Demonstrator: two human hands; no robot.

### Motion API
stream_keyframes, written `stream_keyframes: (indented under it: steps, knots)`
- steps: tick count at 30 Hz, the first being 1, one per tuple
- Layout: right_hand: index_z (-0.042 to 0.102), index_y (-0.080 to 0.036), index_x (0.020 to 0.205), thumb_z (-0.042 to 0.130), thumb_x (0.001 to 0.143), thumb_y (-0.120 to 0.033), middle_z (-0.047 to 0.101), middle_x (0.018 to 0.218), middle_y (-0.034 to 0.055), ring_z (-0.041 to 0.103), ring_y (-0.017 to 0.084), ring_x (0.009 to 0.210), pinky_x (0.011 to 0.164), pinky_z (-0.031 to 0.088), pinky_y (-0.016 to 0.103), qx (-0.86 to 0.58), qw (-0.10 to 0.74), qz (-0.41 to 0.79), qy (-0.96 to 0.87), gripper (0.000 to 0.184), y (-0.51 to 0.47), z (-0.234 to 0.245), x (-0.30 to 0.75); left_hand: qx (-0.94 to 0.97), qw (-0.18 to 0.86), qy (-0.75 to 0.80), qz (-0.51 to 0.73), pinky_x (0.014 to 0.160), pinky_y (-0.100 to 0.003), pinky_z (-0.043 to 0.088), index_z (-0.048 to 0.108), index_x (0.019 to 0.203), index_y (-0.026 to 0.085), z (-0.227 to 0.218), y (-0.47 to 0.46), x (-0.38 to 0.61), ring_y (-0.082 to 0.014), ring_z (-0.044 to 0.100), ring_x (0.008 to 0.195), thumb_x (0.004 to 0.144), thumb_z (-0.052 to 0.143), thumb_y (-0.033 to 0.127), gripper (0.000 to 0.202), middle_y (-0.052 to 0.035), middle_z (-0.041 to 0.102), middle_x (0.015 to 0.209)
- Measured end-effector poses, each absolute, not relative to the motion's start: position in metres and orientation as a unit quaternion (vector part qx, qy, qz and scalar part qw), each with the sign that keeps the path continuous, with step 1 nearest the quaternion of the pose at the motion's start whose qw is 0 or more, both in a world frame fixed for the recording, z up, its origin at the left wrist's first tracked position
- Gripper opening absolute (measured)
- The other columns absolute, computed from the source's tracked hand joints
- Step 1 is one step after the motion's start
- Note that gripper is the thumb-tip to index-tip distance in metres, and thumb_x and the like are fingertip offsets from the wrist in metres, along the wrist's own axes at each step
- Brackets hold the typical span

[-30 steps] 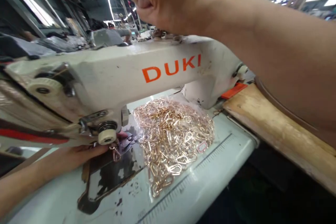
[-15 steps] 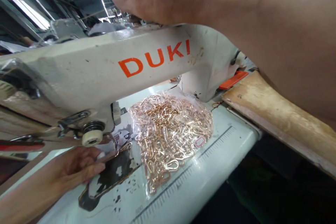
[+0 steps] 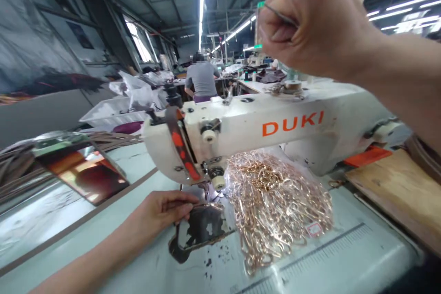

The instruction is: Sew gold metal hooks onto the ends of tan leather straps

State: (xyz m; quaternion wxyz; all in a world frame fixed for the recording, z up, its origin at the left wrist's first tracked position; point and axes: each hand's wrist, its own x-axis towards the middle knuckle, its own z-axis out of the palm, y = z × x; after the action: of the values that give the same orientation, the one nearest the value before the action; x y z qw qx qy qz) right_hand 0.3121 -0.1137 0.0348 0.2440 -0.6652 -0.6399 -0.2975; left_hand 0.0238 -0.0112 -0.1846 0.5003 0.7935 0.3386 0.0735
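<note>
My right hand [image 3: 312, 27] is raised above the white DUKI sewing machine [image 3: 275, 131], fingers closed on a thin metal tool whose tip sticks out to the left. My left hand [image 3: 161, 213] rests on the machine bed by the needle, its fingers pinched on a small piece under the presser foot that I cannot make out. A clear plastic bag of rose-gold metal clasps [image 3: 279, 204] lies on the bed just right of the needle. The dark worn needle plate [image 3: 198, 234] lies in front of my left hand.
A wooden board [image 3: 396, 193] lies at the right. A shiny reflective plate [image 3: 81, 170] and a bundle of brown straps [image 3: 20, 170] lie at the left. A person [image 3: 202, 80] stands at a far workbench, back turned. A ruler scale [image 3: 344, 250] runs along the bed's front.
The view has lifted and pulled back, showing the workshop behind. My right hand now appears higher and to the right, still gripping the thin tool. My left hand stays by the needle.
</note>
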Motion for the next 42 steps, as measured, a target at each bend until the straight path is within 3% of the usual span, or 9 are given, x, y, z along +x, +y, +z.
stream_keyframes:
  steps: [2,5,9,15,18,23,32,42]
  knots:
    - [0.022,-0.017,0.054,0.041,0.072,-0.013,0.028,0.063,-0.0050,0.029,0.006,0.062,0.062,0.025,0.028,-0.583,0.193,-0.410,-0.675,0.027,-0.109,0.036,0.314,0.798,0.503,0.315,0.103,0.070,-0.028,0.049,0.067,0.097,0.014,-0.187,-0.009,0.028,-0.0201,0.063,0.079,0.082,0.060,0.042,0.033,-0.0060,0.069,0.088]
    - [0.020,-0.018,0.054,0.046,0.069,-0.008,0.023,0.059,-0.0057,0.017,0.007,0.057,0.055,0.022,0.025,-0.511,0.211,-0.447,-0.704,0.032,-0.100,0.036,0.321,0.859,0.406,0.266,0.162,0.076,-0.026,0.047,0.068,0.090,0.020,-0.189,-0.008,0.033,-0.0175,0.063,0.084,0.083,0.061,0.029,0.014,-0.0015,0.068,0.091]
    - [0.019,-0.019,0.055,0.045,0.067,-0.004,0.022,0.058,-0.0051,0.020,0.007,0.055,0.052,0.023,0.024,-0.470,0.219,-0.464,-0.719,0.032,-0.093,0.035,0.330,0.911,0.285,0.216,0.207,0.078,-0.026,0.046,0.071,0.091,0.025,-0.191,-0.008,0.034,-0.0158,0.062,0.084,0.084,0.062,0.021,0.012,0.0010,0.068,0.089]
    - [0.023,-0.020,0.054,0.044,0.070,-0.008,0.026,0.055,-0.0046,0.026,0.008,0.052,0.051,0.026,0.025,-0.491,0.199,-0.440,-0.725,0.029,-0.092,0.034,0.334,0.943,0.236,0.136,0.192,0.083,-0.026,0.045,0.069,0.099,0.026,-0.192,-0.002,0.026,-0.0161,0.058,0.092,0.090,0.056,0.019,0.017,0.0014,0.068,0.092]
    - [0.021,-0.020,0.055,0.043,0.071,-0.008,0.029,0.056,-0.0039,0.028,0.008,0.052,0.051,0.025,0.026,-0.483,0.175,-0.488,-0.706,0.029,-0.088,0.039,0.339,0.954,0.211,0.114,0.181,0.087,-0.028,0.045,0.066,0.107,0.026,-0.190,0.002,0.024,-0.0164,0.056,0.096,0.093,0.051,0.019,0.021,0.0010,0.067,0.099]
    - [0.025,-0.020,0.058,0.044,0.073,-0.009,0.033,0.062,-0.0030,0.028,0.009,0.055,0.053,0.023,0.027,-0.511,0.127,-0.544,-0.654,0.027,-0.076,0.052,0.339,0.955,0.201,0.090,0.197,0.088,-0.029,0.045,0.065,0.109,0.025,-0.189,0.007,0.024,-0.0169,0.055,0.098,0.095,0.048,0.020,0.023,-0.0010,0.065,0.099]
    - [0.025,-0.018,0.053,0.045,0.072,-0.008,0.028,0.056,-0.0051,0.022,0.005,0.053,0.052,0.022,0.024,-0.530,0.190,-0.514,-0.647,0.029,-0.072,0.058,0.332,0.955,0.217,0.069,0.192,0.089,-0.028,0.046,0.063,0.113,0.026,-0.189,0.013,0.028,-0.0165,0.057,0.101,0.096,0.046,0.018,0.025,-0.0021,0.064,0.109]
    - [0.027,-0.019,0.055,0.043,0.074,-0.012,0.033,0.058,-0.0036,0.030,0.007,0.054,0.054,0.026,0.026,-0.514,0.165,-0.532,-0.652,0.026,-0.072,0.055,0.348,0.967,0.158,0.052,0.194,0.090,-0.029,0.047,0.062,0.111,0.022,-0.183,0.010,0.032,-0.0174,0.058,0.101,0.095,0.046,0.016,0.024,-0.0042,0.064,0.109]
